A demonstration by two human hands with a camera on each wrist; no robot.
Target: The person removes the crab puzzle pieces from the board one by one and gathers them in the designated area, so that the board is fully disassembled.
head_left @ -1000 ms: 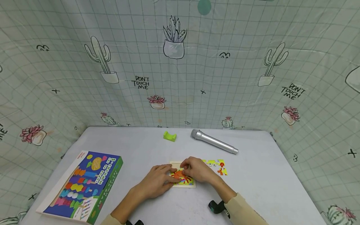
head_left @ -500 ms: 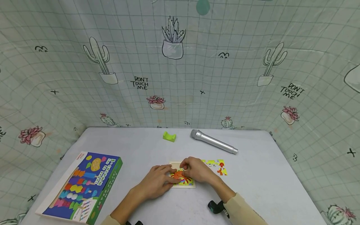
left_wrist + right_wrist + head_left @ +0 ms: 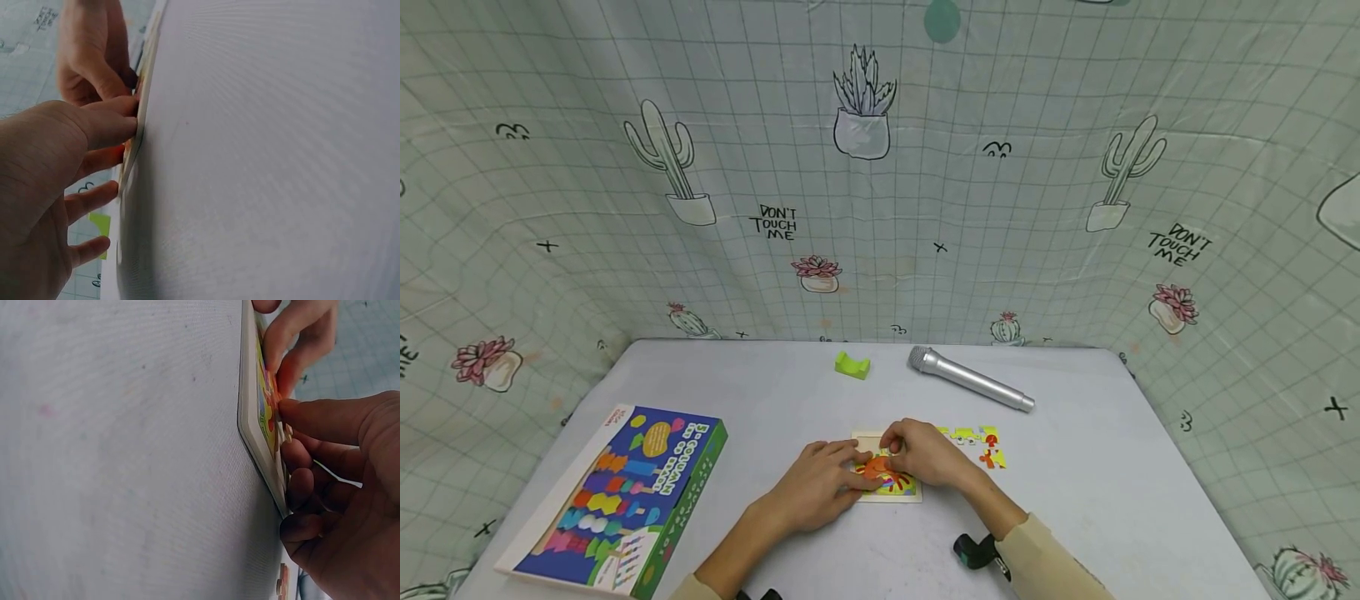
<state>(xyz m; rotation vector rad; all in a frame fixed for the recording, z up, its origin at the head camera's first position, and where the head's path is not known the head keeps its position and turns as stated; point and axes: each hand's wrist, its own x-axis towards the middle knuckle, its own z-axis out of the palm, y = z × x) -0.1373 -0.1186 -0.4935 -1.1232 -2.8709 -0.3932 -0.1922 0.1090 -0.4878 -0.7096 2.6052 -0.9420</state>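
On the desk [image 3: 1112,475], roughly midway between its left and right edges, a puzzle board [image 3: 895,499] is lying under 2 hands, its orange-and-yellow picture showing between them. The left hand [image 3: 820,487] is resting over the board's left side with its fingers relaxed; the left-wrist view is showing what the head view is not, those fingers standing well apart and the thumb reaching the board, which is appearing nearly edge-on. The right hand [image 3: 925,452] is keeping a narrow grip: in the head view its own fingers are hiding what they hold, but the right-wrist view is showing thumb and finger pinching a small puzzle piece [image 3: 288,433] at the board's surface (only a pale bit is peeking out). Toward the desk's right edge, just beside that hand, loose pieces [image 3: 991,439] are lying together. Near the far edge, a lime-green stand [image 3: 852,365] is sitting to the left of a silver microphone [image 3: 973,381], while a blue-and-green box [image 3: 625,500] is lying along the left edge.
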